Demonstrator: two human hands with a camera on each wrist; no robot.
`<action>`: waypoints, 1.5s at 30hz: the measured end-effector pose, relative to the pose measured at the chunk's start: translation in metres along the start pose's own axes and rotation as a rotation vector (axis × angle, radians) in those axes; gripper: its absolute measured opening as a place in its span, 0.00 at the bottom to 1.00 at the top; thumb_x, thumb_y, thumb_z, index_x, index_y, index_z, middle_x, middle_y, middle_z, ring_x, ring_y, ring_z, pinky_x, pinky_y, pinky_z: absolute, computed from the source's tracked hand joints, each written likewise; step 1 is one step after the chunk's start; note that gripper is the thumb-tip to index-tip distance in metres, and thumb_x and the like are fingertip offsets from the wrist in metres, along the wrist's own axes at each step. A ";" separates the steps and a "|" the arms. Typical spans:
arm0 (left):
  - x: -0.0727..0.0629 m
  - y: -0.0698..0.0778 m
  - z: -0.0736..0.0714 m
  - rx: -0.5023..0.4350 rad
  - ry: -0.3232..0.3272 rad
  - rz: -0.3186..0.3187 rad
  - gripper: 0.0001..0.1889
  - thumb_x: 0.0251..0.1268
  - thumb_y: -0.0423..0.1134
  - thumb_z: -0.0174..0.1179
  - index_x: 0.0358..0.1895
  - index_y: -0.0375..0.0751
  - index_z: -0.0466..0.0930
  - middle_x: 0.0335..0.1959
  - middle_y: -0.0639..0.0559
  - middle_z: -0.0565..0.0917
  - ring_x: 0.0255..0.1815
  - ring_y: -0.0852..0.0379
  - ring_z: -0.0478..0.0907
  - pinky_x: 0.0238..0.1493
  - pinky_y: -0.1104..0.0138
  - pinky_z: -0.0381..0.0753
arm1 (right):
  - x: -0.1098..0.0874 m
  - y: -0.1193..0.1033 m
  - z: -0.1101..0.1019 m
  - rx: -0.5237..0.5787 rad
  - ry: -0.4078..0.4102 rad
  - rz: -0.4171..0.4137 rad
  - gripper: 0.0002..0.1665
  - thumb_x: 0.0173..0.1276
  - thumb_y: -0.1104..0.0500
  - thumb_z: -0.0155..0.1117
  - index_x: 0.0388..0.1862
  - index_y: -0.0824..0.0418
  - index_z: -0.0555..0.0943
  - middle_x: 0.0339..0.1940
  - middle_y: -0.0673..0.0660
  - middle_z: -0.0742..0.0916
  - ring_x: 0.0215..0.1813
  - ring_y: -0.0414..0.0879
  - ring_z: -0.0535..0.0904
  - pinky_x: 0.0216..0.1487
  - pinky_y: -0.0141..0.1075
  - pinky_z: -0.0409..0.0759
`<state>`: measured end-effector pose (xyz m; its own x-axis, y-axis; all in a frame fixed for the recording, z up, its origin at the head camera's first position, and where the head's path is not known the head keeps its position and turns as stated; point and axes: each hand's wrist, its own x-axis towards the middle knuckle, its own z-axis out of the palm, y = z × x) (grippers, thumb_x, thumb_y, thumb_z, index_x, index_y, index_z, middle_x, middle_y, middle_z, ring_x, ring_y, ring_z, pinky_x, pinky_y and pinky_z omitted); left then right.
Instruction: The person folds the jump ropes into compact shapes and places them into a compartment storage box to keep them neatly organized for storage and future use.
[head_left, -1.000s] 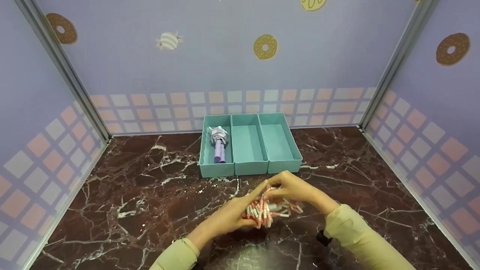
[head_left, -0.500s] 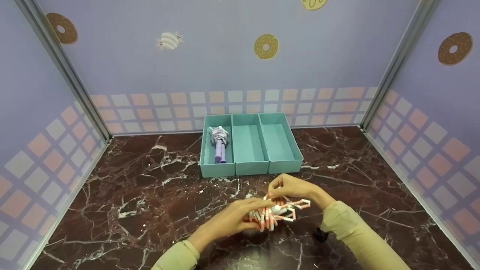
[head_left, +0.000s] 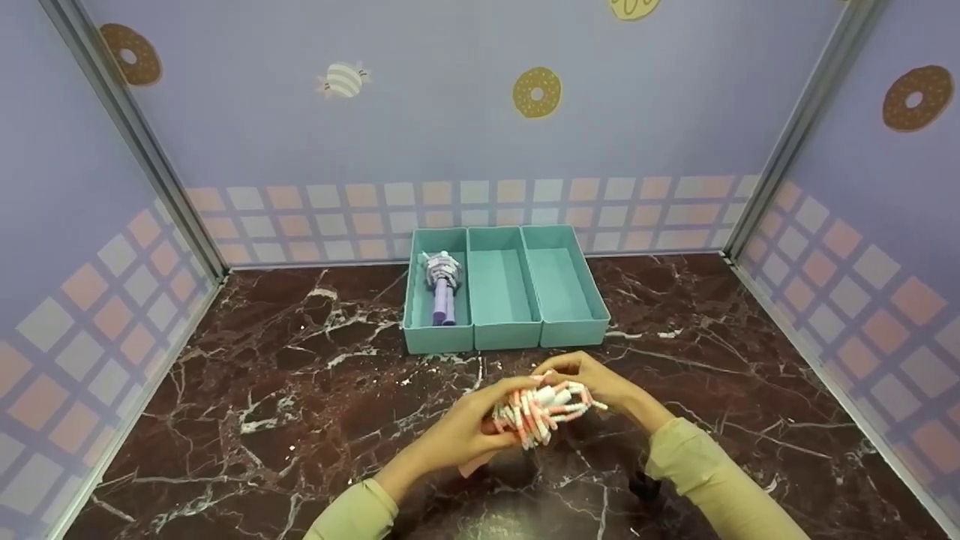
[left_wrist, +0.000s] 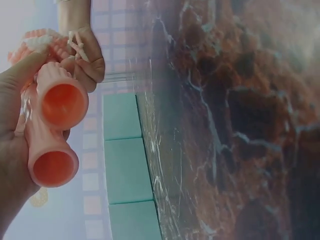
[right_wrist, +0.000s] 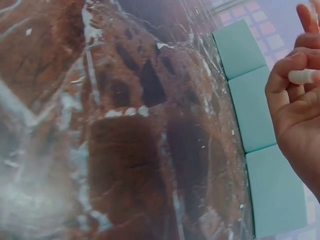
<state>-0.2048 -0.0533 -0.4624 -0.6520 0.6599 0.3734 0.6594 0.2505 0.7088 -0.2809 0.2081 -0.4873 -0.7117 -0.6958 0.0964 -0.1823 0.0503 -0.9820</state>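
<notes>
In the head view my left hand [head_left: 465, 435] grips a bundled pink-and-white beaded jump rope [head_left: 532, 416] over the marbled table. Its two pink handles [left_wrist: 64, 105] point towards the camera in the left wrist view, side by side under my left thumb. My right hand [head_left: 592, 381] is at the bundle's far right side, its fingers pinching a beaded strand. In the right wrist view, a white bead [right_wrist: 301, 76] shows between the curled fingers of that hand. Loose loops of the rope stick out to the right, and the left fingers are partly hidden behind the bundle.
A teal box [head_left: 506, 337] with three compartments stands on the table [head_left: 315, 405] beyond the hands. In its left compartment lies a purple-and-white bundled jump rope [head_left: 444, 285] with purple handles. Patterned lilac walls [head_left: 435, 135] enclose the back and both sides.
My right hand first pulled away from my left with a strand, spreading loops rightward, then came back against the bundle. The left hand keeps its grip, and a pink handle now shows beneath it.
</notes>
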 end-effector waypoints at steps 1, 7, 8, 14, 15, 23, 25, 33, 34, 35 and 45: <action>0.001 0.000 -0.001 -0.012 0.024 -0.010 0.40 0.56 0.31 0.69 0.73 0.53 0.64 0.68 0.47 0.76 0.58 0.52 0.80 0.57 0.67 0.82 | -0.002 0.001 0.001 0.039 0.020 0.008 0.10 0.71 0.58 0.62 0.47 0.46 0.86 0.41 0.43 0.88 0.39 0.32 0.82 0.38 0.24 0.82; 0.005 -0.001 -0.003 -0.003 0.178 -0.076 0.40 0.55 0.30 0.68 0.72 0.52 0.64 0.65 0.46 0.78 0.57 0.51 0.80 0.57 0.65 0.82 | -0.008 0.006 0.011 0.108 0.055 0.030 0.13 0.73 0.65 0.54 0.45 0.51 0.83 0.31 0.45 0.87 0.30 0.34 0.81 0.32 0.26 0.82; 0.005 -0.001 -0.003 0.006 0.201 -0.086 0.40 0.54 0.29 0.69 0.71 0.52 0.64 0.65 0.46 0.78 0.57 0.51 0.80 0.56 0.65 0.82 | -0.008 0.006 0.013 0.085 0.049 0.022 0.12 0.74 0.65 0.53 0.44 0.54 0.83 0.29 0.46 0.85 0.28 0.35 0.80 0.31 0.27 0.80; 0.007 -0.002 -0.004 0.058 0.297 -0.131 0.39 0.52 0.29 0.69 0.70 0.52 0.67 0.65 0.47 0.79 0.58 0.53 0.79 0.57 0.64 0.82 | -0.009 -0.001 0.021 -0.091 0.013 0.000 0.17 0.79 0.60 0.49 0.50 0.76 0.74 0.30 0.54 0.80 0.29 0.38 0.78 0.34 0.35 0.81; 0.008 -0.002 -0.004 0.064 0.307 -0.134 0.38 0.52 0.29 0.70 0.69 0.52 0.67 0.65 0.47 0.79 0.57 0.53 0.80 0.55 0.64 0.83 | -0.010 -0.002 0.023 -0.114 0.010 0.001 0.19 0.79 0.59 0.48 0.53 0.76 0.74 0.32 0.55 0.80 0.30 0.38 0.78 0.34 0.36 0.81; 0.009 -0.004 -0.003 0.082 0.355 -0.160 0.38 0.52 0.27 0.69 0.69 0.51 0.68 0.64 0.44 0.79 0.54 0.52 0.81 0.49 0.68 0.85 | -0.011 -0.005 0.032 -0.252 0.053 -0.080 0.16 0.79 0.63 0.46 0.56 0.72 0.75 0.36 0.57 0.81 0.34 0.37 0.76 0.35 0.33 0.81; 0.009 -0.004 -0.002 0.075 0.361 -0.172 0.38 0.52 0.26 0.68 0.69 0.51 0.68 0.64 0.44 0.79 0.53 0.52 0.81 0.47 0.70 0.85 | -0.012 -0.005 0.035 -0.320 0.105 -0.105 0.14 0.78 0.63 0.48 0.52 0.70 0.78 0.35 0.60 0.81 0.35 0.36 0.75 0.36 0.29 0.79; 0.011 -0.003 0.000 0.146 0.391 -0.205 0.38 0.52 0.25 0.68 0.69 0.50 0.68 0.63 0.44 0.78 0.47 0.51 0.81 0.38 0.75 0.84 | -0.011 -0.013 0.049 -0.403 0.307 -0.056 0.20 0.74 0.63 0.57 0.60 0.72 0.78 0.41 0.66 0.88 0.37 0.37 0.82 0.37 0.25 0.82; 0.011 -0.003 0.000 0.161 0.395 -0.211 0.38 0.52 0.25 0.68 0.69 0.50 0.68 0.63 0.44 0.78 0.48 0.51 0.81 0.39 0.75 0.83 | -0.011 -0.013 0.051 -0.399 0.328 -0.057 0.21 0.73 0.63 0.58 0.61 0.72 0.77 0.43 0.66 0.89 0.37 0.39 0.84 0.38 0.26 0.84; 0.012 -0.002 -0.001 0.172 0.399 -0.215 0.38 0.52 0.25 0.68 0.69 0.51 0.67 0.63 0.44 0.78 0.48 0.50 0.82 0.40 0.74 0.84 | -0.011 -0.014 0.053 -0.392 0.349 -0.058 0.20 0.73 0.64 0.58 0.61 0.72 0.77 0.42 0.66 0.89 0.36 0.41 0.85 0.36 0.28 0.84; 0.012 -0.009 0.000 0.171 0.433 -0.223 0.38 0.52 0.24 0.68 0.68 0.49 0.68 0.63 0.41 0.78 0.48 0.48 0.82 0.40 0.71 0.84 | -0.011 -0.012 0.069 -0.373 0.509 -0.202 0.08 0.70 0.73 0.57 0.46 0.72 0.71 0.31 0.67 0.88 0.27 0.43 0.84 0.24 0.40 0.85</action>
<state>-0.2186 -0.0476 -0.4637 -0.8550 0.2328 0.4635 0.5149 0.4877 0.7050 -0.2239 0.1661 -0.4882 -0.8540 -0.2972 0.4271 -0.5032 0.2632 -0.8231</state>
